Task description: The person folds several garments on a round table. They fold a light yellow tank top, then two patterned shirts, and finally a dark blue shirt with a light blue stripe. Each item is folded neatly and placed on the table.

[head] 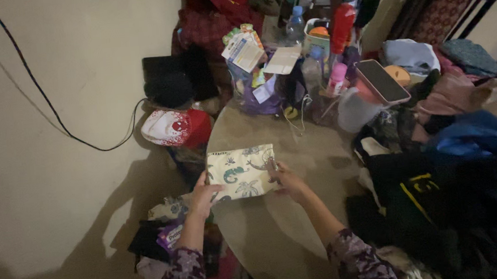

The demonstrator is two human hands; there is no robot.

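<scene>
Folded patterned cloth [242, 172] lay on round table [296, 153] | left hand [203, 196] and right hand [283, 176] gripped its lower corners | step: folding, likely | next move needs edges aligned.

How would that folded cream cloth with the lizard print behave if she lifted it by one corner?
The folded cloth would probably go floppy and fall open, since it is thin fabric lying flat on the round table. It looks light: the left hand and right hand press only its edges. Rolling or tipping seems unlikely.
</scene>
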